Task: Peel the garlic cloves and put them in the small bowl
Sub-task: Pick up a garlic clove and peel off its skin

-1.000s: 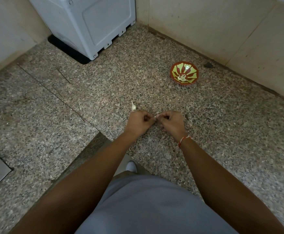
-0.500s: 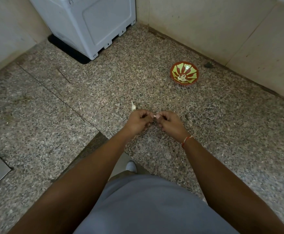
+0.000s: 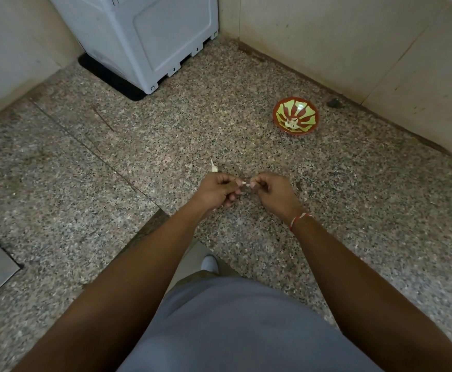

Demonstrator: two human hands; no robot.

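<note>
Garlic clove (image 3: 247, 184): tiny, light, firm under a papery, brittle skin; pinched between fingertips of left hand (image 3: 217, 189) and right hand (image 3: 271, 193), both curled round it, knuckles up. Looks partly skinned, though too small to tell for sure. Best held at the blunt root end with one hand while the other nips the loose skin at the tip and strips it; apt to slip once bare, so a firm pinch needed. Second clove (image 3: 214, 167), unpeeled and pointed, lies on the granite floor (image 3: 112, 197) just beyond the left hand. Small bowl (image 3: 295, 115), red and green, sits well beyond the right hand near the wall, pale peeled cloves at its bottom. Against half a second ago: hands drawn slightly apart, a sliver of white now showing between them; bowl and loose clove unmoved.
</note>
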